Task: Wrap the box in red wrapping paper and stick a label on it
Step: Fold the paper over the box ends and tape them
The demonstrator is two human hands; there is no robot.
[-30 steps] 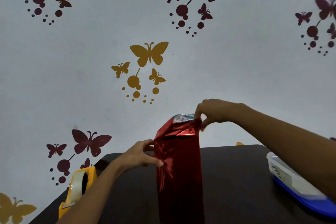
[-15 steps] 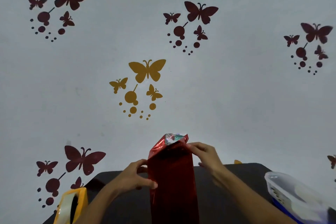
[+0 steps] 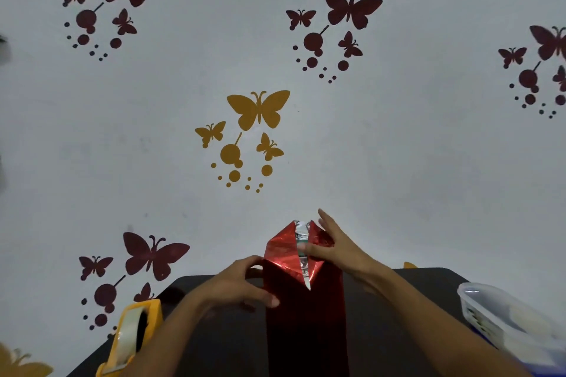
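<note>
The tall box wrapped in glossy red foil paper [image 3: 306,321] stands on the dark matte table [image 3: 220,346]. The left hand [image 3: 242,285] clasps its left edge. The right hand [image 3: 333,248], fingers straight, presses the creased triangular flap [image 3: 318,239].

The box [image 3: 306,324] stands on the table [image 3: 398,330]. The left hand [image 3: 242,285] holds its left side. The right hand [image 3: 333,249] lies on its folded top. A tape holder [image 3: 131,340] sits far left of the fingers, and a tub [image 3: 505,318] sits far right.
</note>
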